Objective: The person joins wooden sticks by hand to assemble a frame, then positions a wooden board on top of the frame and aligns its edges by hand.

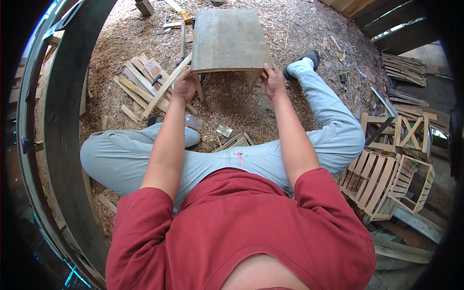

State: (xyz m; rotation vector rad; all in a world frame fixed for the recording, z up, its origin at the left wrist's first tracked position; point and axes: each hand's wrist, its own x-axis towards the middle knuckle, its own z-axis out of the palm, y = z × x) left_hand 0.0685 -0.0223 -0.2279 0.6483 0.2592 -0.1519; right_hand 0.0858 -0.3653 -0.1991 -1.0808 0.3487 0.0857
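Observation:
A small wooden table (pixel 229 41) with a flat greyish top stands upright on the ground in front of me, between my feet. My left hand (pixel 184 86) is closed around its near left corner, by the leg. At the near right corner, my right hand (pixel 274 81) grips the edge and the top of the other front leg. Both arms reach forward over my lap. The table's underside and back legs are mostly hidden by its top.
Left of the table lies a pile of wooden slats (pixel 137 87) with a dark hammer (pixel 156 79) on it. Slatted wooden crates (pixel 372 183) stand at my right, below stacked thin strips (pixel 403 70). Wood shavings cover the ground. A dark plank (pixel 67 121) runs along my left.

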